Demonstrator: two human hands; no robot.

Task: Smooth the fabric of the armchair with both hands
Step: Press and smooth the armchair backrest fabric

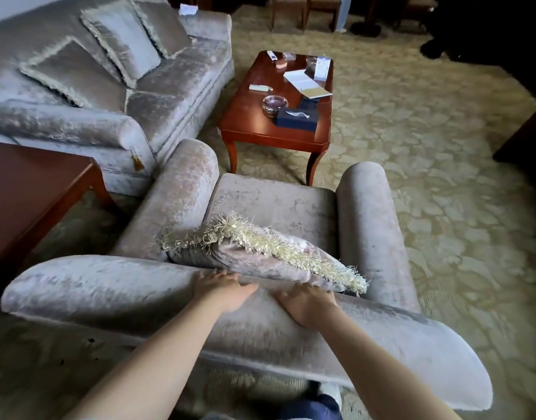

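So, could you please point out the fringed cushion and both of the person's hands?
fringed cushion point(251, 260): head view, on its velvet face below the fringe.
left hand point(224, 291): head view, back of the hand.
right hand point(306, 304): head view, back of the hand.

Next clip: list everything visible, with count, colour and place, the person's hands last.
armchair: one, silver-grey, foreground centre
fringed cushion: one, grey with cream fringe, on the armchair seat against its back
sofa: one, silver-grey, upper left
sofa cushions: three, grey, on the sofa
coffee table: one, red-brown, beyond the armchair
tissue box: one, dark blue, on the coffee table
glass bowl: one, clear, beside the tissue box
side table: one, red-brown, left edge
carpet: beige patterned, floor
left hand: flat on the armchair's back
right hand: flat beside it
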